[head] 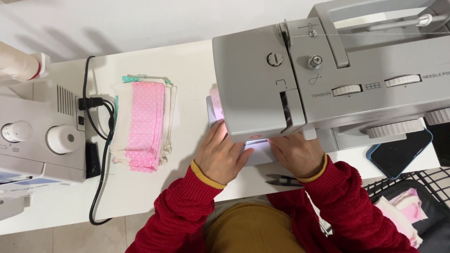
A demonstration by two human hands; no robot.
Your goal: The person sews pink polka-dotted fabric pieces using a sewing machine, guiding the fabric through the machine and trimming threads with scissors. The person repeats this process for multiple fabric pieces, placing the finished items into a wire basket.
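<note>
Hands, left [220, 157] and right [297, 154], press flat under sewing machine [328, 75] near table edge [140, 213].

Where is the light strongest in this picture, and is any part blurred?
Head view: brightest glow under the sewing machine, on the plate between left hand and right hand; soft shadows lie on the white table; the fabric stack looks sharp.

A white table [154, 187] stands on pale floor tiles [70, 239] beside a white wall [117, 18].
</note>
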